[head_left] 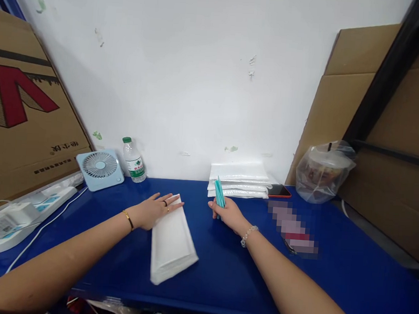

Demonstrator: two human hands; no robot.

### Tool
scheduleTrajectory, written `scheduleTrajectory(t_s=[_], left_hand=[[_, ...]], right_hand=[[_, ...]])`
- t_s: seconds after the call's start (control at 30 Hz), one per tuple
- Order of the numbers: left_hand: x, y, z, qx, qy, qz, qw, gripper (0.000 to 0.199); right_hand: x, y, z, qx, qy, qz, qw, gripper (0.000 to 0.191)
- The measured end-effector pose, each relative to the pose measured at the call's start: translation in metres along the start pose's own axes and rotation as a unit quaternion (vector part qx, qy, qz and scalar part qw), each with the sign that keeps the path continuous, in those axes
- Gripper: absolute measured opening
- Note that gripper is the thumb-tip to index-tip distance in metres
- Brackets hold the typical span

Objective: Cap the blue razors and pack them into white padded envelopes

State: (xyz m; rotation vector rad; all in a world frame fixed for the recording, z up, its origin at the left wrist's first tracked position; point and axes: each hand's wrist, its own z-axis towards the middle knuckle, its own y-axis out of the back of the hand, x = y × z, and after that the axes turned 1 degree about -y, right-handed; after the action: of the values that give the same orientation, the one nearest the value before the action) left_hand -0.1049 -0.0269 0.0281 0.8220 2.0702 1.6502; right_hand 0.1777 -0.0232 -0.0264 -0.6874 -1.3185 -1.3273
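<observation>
A white padded envelope [173, 247] lies on the blue tabletop [110, 245], its near end slightly raised and tilted. Across its far end rests my left hand [159, 211], fingers stretched out over the surface. To the right, my right hand [227, 212] is closed around a bundle of thin teal sticks [219, 193] that point up and away from me. What exactly these sticks are cannot be made out. Behind that hand, against the wall, sits a stack of white padded envelopes [240, 178].
A light blue fan [100, 168] and a water bottle [133, 161] stand at the back left, near a power strip [26, 218] with cables. On the right are a phone [279, 191], a pixelated flat item [292, 227] and a bagged drink cup [323, 172]. Cardboard [27, 101] flanks the table.
</observation>
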Motion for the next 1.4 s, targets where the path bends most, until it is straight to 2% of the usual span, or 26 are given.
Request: scheduleTrajectory(t_s=[0.07,0.13,0.27,0.4,0.53,0.63,0.7,0.8,0.9,1.13,1.27,1.4], left_hand=[[-0.016,0.011,0.009,0.02,-0.051,-0.046,0.997,0.111],[-0.031,0.019,0.019,0.018,-0.094,-0.08,0.992,0.119],[-0.057,0.015,0.041,-0.009,-0.155,-0.108,0.982,0.118],[-0.071,0.005,0.06,-0.07,-0.146,-0.125,0.979,0.11],[-0.059,-0.001,0.063,-0.152,-0.07,-0.103,0.981,0.08],[-0.039,-0.005,0.057,-0.158,-0.035,-0.127,0.979,0.054],[-0.028,-0.007,0.051,-0.164,-0.008,-0.161,0.973,0.045],[-0.02,-0.007,0.044,-0.164,0.026,-0.227,0.96,0.037],[-0.014,-0.005,0.041,-0.152,0.033,-0.284,0.946,0.032],[-0.004,-0.003,0.04,-0.19,0.029,-0.322,0.927,0.035],[-0.008,-0.004,0.041,-0.197,0.011,-0.35,0.916,0.037],[-0.016,-0.003,0.044,-0.227,-0.018,-0.421,0.878,0.04]], right_hand=[[0.0,0.003,0.001,-0.011,0.002,-0.021,1.0,0.031],[0.001,0.008,0.001,-0.02,0.008,-0.062,0.998,0.03],[0.005,0.026,0.001,-0.047,0.054,-0.204,0.976,0.022],[0.006,0.045,-0.001,-0.069,0.063,-0.345,0.934,0.016],[0.004,0.055,-0.003,-0.065,0.053,-0.446,0.891,0.006],[0.003,0.056,-0.003,-0.035,0.062,-0.502,0.862,0.007],[0.002,0.055,-0.001,-0.021,0.057,-0.536,0.842,0.006],[0.001,0.056,0.0,-0.019,0.055,-0.569,0.82,0.01],[0.001,0.06,0.0,-0.04,0.061,-0.584,0.808,0.013],[0.009,0.065,-0.005,-0.085,0.072,-0.633,0.766,0.014],[0.036,0.058,0.002,-0.084,0.121,-0.676,0.722,0.015],[0.093,0.047,0.02,-0.033,0.231,-0.723,0.65,0.018]])
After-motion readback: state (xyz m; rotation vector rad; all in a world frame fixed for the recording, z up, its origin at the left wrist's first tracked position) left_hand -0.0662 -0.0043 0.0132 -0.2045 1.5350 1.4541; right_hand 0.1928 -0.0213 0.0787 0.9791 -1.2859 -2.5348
